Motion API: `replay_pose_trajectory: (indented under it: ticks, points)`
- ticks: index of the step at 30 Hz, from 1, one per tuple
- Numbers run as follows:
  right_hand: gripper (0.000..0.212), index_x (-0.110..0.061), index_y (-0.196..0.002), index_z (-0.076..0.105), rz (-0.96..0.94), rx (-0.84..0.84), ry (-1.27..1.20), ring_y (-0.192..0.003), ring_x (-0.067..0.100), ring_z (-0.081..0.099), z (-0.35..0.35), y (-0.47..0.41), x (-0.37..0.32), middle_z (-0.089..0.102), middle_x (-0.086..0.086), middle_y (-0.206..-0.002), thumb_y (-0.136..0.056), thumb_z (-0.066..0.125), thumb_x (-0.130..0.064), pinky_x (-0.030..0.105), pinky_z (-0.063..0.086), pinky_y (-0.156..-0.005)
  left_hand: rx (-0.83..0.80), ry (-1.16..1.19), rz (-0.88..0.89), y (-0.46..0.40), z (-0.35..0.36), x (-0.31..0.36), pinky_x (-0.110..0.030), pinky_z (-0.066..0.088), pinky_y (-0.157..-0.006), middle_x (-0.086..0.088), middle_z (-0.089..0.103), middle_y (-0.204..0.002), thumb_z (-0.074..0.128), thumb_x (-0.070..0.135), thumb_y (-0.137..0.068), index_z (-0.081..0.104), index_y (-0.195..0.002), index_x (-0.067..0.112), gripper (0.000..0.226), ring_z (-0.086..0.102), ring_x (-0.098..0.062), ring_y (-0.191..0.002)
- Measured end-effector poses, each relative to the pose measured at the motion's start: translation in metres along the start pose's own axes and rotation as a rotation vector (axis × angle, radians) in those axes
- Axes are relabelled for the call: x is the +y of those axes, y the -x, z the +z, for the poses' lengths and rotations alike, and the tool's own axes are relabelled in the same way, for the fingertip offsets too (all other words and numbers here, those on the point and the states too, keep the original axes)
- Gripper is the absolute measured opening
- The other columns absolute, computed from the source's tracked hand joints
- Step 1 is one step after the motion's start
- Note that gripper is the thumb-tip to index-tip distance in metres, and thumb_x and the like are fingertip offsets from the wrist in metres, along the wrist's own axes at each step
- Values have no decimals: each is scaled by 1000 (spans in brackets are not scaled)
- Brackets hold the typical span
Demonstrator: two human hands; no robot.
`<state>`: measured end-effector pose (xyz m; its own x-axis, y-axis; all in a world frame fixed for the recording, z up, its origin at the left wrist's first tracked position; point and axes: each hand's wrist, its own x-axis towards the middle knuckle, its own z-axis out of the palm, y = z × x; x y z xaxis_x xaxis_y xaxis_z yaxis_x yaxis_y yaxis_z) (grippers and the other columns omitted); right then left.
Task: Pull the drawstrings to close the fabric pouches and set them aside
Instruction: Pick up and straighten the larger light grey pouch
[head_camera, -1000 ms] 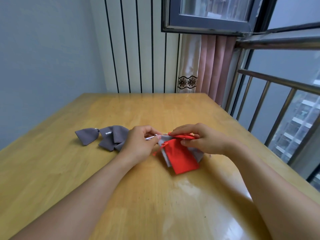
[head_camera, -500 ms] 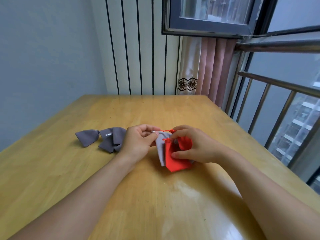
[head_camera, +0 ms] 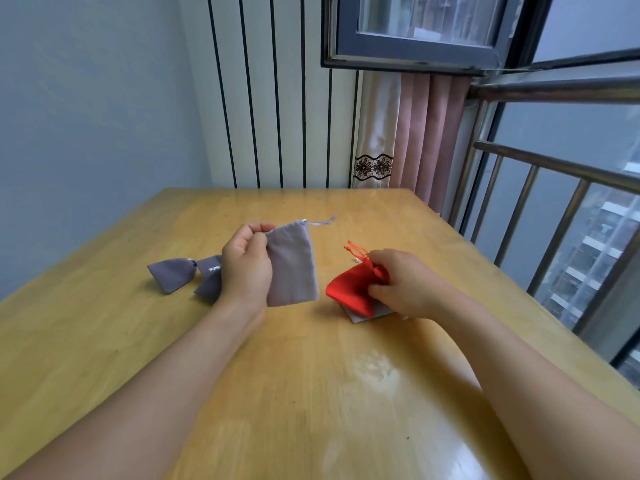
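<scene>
My left hand [head_camera: 246, 268] pinches open grey pouch [head_camera: 292, 265] at top corner, lifted above table [head_camera: 138, 341]. Right hand [head_camera: 398, 282] grips red pouch [head_camera: 349, 289] on table. Best: free right hand, catch grey drawstring [head_camera: 322, 221], pull cords apart evenly.

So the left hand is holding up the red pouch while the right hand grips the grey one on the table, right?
Not quite: the colours are swapped. The head view shows the left hand holding up the grey pouch, while the right hand grips the red pouch on the table.
</scene>
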<state>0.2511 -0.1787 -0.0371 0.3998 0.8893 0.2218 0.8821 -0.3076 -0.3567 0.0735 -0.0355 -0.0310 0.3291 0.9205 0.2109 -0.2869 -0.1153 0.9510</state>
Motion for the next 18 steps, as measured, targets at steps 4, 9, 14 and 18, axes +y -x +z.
replay_pose_trajectory:
  ticks: [4,9,14,18]
  points:
    - [35,-22,-116,48,150,13,86,-102,28,52,7,-1,8,50,3,-113,-84,61,-23,47,49,-84,-139,149,-141,9,5,7,-21,49,-55,1,67,-76,40,5,-96,61,-94,14,23,61,-9,-63]
    - [73,-29,-149,32,152,11,-52,-135,32,34,12,-1,4,34,5,-151,-83,64,-25,43,35,-110,-292,120,-179,17,10,-1,-25,51,-62,0,71,-83,51,8,-96,64,-94,17,16,64,-11,-72]
    - [56,-27,-131,60,56,168,-598,-139,7,35,-13,2,-19,45,-9,-149,-77,50,-17,24,30,-107,-381,78,-128,16,7,-3,-25,55,-68,-8,70,-98,60,6,-93,67,-102,13,13,66,-14,-85]
    - [26,-12,-99,73,-17,139,-781,-85,6,66,-22,6,-30,73,-4,-91,-94,63,-35,21,50,-81,-365,47,-55,14,5,-6,-29,55,-70,-6,72,-97,69,7,-88,68,-103,16,18,68,-16,-85]
